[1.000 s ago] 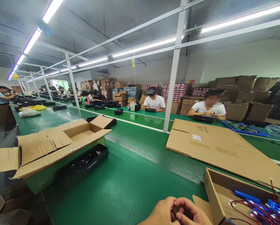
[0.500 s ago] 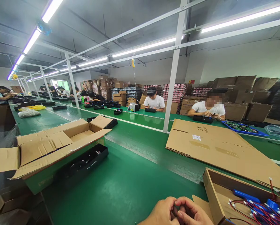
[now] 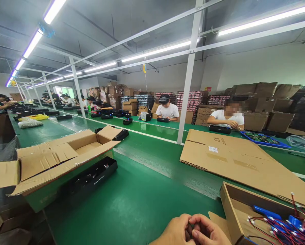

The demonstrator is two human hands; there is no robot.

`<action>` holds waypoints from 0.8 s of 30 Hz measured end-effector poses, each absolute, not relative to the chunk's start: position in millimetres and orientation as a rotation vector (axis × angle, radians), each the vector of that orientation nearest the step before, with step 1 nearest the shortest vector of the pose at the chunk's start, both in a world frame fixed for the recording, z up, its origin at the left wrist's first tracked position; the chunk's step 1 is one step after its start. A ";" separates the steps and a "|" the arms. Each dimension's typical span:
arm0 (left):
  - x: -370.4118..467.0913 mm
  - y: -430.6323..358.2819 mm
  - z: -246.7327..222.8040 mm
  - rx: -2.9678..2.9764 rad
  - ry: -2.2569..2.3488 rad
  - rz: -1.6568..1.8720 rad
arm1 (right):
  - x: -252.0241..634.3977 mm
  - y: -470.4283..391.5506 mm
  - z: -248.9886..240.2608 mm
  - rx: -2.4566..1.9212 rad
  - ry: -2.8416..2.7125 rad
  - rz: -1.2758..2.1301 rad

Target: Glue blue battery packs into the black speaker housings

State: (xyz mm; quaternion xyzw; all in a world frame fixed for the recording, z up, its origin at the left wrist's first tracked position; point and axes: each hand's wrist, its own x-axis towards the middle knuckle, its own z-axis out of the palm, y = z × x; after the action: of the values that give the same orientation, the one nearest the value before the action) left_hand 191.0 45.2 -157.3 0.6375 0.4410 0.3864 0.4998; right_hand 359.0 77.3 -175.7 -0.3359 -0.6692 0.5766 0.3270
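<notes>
My left hand [image 3: 175, 229] and my right hand [image 3: 210, 231] are together at the bottom edge, over the green work surface [image 3: 139, 200]. Their fingers curl inward and the fingertips meet. Whatever might lie between the fingers is hidden from me. Just right of my right hand stands a shallow cardboard box [image 3: 233, 217]. In it lie blue battery packs [image 3: 267, 212] with red and black wires [image 3: 259, 221] ending in small white plugs.
An open carton [image 3: 65, 170] stands at the left, partly over a black speaker housing [image 3: 98, 175]. Flattened cardboard [image 3: 234, 160] lies across the line, near a white post [image 3: 187, 98]. Two co-workers [image 3: 167, 110] sit opposite; a blue tray [image 3: 266, 139] holds circuit boards.
My hands stay together in almost the same pose. The view has shifted slightly. The co-worker at the right has moved a hand and the head a little.
</notes>
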 end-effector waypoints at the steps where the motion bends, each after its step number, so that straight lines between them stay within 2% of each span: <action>1: 190.2 44.5 -155.2 1.550 1.082 0.935 | 358.5 77.0 -175.2 -0.884 -1.752 1.509; 24: 191.4 43.2 -158.6 1.509 1.046 0.921 | 359.8 78.6 -179.9 -0.877 -1.823 1.463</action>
State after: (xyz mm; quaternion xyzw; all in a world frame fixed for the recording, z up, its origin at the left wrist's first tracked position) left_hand 191.4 43.2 -158.6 0.6288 0.4358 0.3837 0.5172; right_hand 359.8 78.6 -179.9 -0.3332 -0.6926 0.5557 0.3169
